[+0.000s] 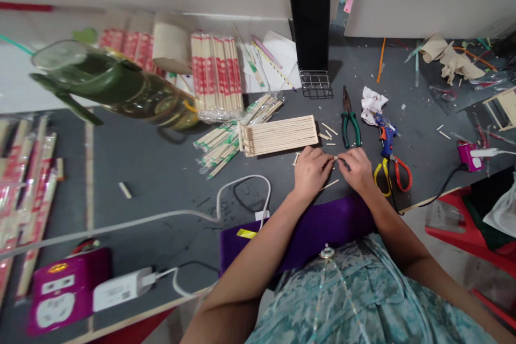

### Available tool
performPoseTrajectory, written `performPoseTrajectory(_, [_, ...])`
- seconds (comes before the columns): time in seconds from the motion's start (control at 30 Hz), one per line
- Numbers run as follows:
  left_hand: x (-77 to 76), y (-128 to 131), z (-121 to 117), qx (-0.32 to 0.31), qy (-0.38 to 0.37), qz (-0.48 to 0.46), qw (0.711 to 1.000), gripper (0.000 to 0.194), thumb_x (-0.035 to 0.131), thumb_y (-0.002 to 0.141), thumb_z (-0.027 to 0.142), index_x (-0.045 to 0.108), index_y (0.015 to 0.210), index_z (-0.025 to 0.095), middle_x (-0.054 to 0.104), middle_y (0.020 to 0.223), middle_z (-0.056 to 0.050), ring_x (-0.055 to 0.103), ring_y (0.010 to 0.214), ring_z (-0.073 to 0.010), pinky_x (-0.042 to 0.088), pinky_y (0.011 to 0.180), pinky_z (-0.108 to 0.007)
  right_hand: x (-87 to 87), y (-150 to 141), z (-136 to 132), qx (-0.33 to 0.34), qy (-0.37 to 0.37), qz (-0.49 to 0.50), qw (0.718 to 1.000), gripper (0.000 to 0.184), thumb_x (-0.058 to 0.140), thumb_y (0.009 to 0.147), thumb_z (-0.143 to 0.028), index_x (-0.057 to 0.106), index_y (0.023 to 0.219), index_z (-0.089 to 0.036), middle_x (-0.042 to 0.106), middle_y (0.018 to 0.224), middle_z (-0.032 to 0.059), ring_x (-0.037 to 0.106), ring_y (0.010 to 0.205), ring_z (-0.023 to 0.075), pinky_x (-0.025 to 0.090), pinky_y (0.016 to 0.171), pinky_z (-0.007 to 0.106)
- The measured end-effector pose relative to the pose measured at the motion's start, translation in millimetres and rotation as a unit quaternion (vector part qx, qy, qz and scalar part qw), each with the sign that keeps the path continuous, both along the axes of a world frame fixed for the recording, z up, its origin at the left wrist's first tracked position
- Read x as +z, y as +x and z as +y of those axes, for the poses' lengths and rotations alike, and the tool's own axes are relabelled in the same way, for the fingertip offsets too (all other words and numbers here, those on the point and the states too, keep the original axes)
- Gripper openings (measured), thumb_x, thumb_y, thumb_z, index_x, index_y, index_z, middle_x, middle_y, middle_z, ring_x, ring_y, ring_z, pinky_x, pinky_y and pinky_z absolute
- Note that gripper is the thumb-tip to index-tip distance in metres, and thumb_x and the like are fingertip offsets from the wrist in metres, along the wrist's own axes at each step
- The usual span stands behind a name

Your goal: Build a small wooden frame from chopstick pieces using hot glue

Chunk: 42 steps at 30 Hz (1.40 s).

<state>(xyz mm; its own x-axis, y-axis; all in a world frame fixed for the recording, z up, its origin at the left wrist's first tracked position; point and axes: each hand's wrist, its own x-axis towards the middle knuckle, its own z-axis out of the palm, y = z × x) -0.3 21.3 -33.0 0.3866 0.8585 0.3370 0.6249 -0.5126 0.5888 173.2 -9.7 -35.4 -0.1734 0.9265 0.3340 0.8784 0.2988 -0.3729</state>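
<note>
My left hand and my right hand meet fingertip to fingertip low over the grey table. Both are closed in a pinch on a tiny pale piece of wooden stick; its exact shape is too small to make out. Just beyond my left hand lies a tray-like frame built of wooden sticks. Several short cut stick pieces are scattered beside it. A longer stick rests between my wrists. Green-handled pliers lie beyond my right hand.
A blue glue gun and red-and-yellow-handled cutters lie at right. Wrapped chopsticks, a phone on a wire stand and a tall plant vase stand behind. A white cable crosses the left side, near a purple power socket.
</note>
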Motion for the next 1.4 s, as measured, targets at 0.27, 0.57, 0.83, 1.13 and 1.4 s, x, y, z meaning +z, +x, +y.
performPoseTrajectory(0.27, [-0.5,-0.1,0.3,0.002,0.010,0.003,1.000,0.018,0.060,0.096,0.026,0.074,0.089,0.019,0.067,0.077,-0.006,0.051,0.080,-0.0230,0.044,0.071,-0.036,-0.1,-0.9,1.5,-0.006,-0.016,-0.002,1.000,0.022,0.052,0.100,-0.027,0.073,0.094,-0.022,0.065,0.086,0.0076,0.055,0.088,0.0226,0.048,0.081,0.036])
performPoseTrajectory(0.57, [-0.9,0.0,-0.2,0.002,0.004,-0.003,1.000,0.019,0.059,0.096,0.027,0.074,0.089,0.020,0.067,0.078,-0.006,0.052,0.080,-0.0224,0.045,0.071,-0.036,0.7,-0.5,1.2,-0.007,-0.010,0.009,1.000,0.023,0.052,0.099,-0.029,0.073,0.094,-0.021,0.066,0.085,0.0075,0.055,0.086,0.0221,0.048,0.079,0.035])
performPoseTrajectory(0.83, [4.2,-3.5,-2.8,0.002,0.027,-0.029,0.999,0.019,0.059,0.097,0.027,0.074,0.087,0.019,0.065,0.075,-0.005,0.051,0.078,-0.0212,0.044,0.071,-0.034,19.9,-2.4,-2.3,-0.019,0.054,0.120,0.991,0.020,0.052,0.098,-0.023,0.072,0.094,-0.022,0.068,0.084,0.0059,0.060,0.083,0.0200,0.051,0.079,0.036])
performPoseTrajectory(1.13, [14.6,-11.8,0.1,0.084,0.115,-0.146,0.979,0.009,0.061,0.094,0.022,0.070,0.095,0.021,0.071,0.080,-0.003,0.058,0.076,-0.0185,0.044,0.076,-0.035,66.8,58.1,-25.3,-0.192,0.075,0.069,0.976,0.021,0.051,0.099,-0.034,0.066,0.092,-0.021,0.064,0.082,0.0034,0.058,0.073,0.0155,0.047,0.071,0.029])
performPoseTrajectory(1.4, [11.9,-20.8,2.9,0.175,0.175,-0.212,0.945,0.016,0.058,0.096,0.028,0.071,0.102,0.022,0.064,0.069,-0.002,0.054,0.067,-0.0181,0.041,0.073,-0.035,44.1,104.2,-41.1,-0.291,0.020,0.054,0.955,0.024,0.054,0.094,-0.043,0.059,0.103,-0.021,0.061,0.102,0.0079,0.061,0.087,0.0190,0.050,0.081,0.034])
